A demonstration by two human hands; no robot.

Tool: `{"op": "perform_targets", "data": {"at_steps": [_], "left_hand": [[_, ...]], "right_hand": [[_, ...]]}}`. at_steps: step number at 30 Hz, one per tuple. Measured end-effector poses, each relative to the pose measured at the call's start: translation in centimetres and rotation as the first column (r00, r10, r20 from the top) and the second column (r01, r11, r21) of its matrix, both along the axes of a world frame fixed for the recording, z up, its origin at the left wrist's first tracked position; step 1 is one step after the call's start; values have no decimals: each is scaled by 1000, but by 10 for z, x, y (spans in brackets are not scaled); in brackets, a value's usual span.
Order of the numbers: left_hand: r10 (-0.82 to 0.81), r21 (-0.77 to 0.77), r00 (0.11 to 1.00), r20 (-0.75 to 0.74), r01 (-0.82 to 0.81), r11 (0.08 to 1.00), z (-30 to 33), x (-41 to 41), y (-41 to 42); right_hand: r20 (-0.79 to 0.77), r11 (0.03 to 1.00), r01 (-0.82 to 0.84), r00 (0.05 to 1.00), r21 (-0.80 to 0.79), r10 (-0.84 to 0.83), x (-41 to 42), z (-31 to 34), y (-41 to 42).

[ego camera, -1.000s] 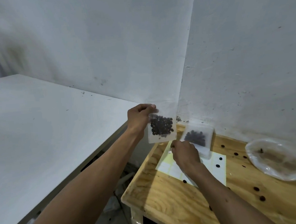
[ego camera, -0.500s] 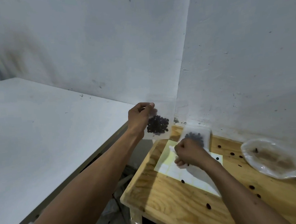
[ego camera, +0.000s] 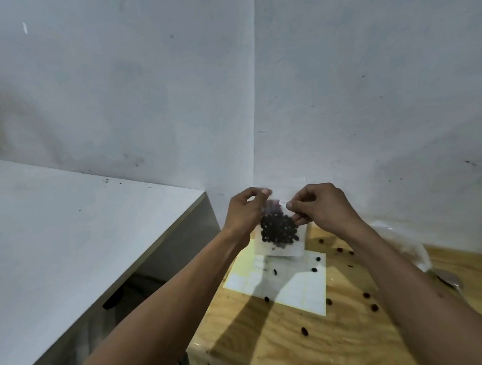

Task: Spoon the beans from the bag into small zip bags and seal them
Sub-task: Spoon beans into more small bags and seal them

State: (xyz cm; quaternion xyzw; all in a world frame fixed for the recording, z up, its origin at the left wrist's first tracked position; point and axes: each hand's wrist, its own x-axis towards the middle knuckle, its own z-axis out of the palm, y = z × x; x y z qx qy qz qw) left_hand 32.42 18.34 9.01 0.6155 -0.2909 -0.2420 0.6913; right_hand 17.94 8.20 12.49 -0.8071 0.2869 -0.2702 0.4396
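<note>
Surface: pale plywood table (ego camera: 274,348), dark loose beans (ego camera: 304,331) scattered on it.
Bag: your small clear zip bag of dark beans (ego camera: 279,232) hangs above it.
Left hand (ego camera: 244,210): pinching the bag's top-left corner.
Right hand (ego camera: 320,206): pinching the top-right, seemingly with a small white label (ego camera: 283,202).

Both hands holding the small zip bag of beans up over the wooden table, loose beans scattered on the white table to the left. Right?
Not quite. The loose beans lie scattered on the wooden table, not the white table, which shows no beans in the head view. The rest holds: the left hand and right hand both pinch the small zip bag above the wooden table.
</note>
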Motion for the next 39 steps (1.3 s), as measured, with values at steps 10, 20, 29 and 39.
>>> {"op": "perform_targets", "data": {"at_steps": [10, 20, 29, 39], "left_hand": [[-51, -1, 999, 8, 51, 999, 12, -42, -23], [-121, 1, 987, 102, 122, 993, 18, -69, -40], [-194, -52, 981, -27, 192, 980, 20, -103, -62], [-169, -40, 985, -27, 168, 985, 23, -136, -85]], "right_hand": [[2, 985, 94, 995, -146, -95, -31, 6, -19], [76, 937, 266, 964, -226, -255, -57, 2, -31], [280, 943, 159, 929, 292, -244, -95, -13, -46], [235, 909, 366, 883, 201, -407, -114, -23, -56]]}}
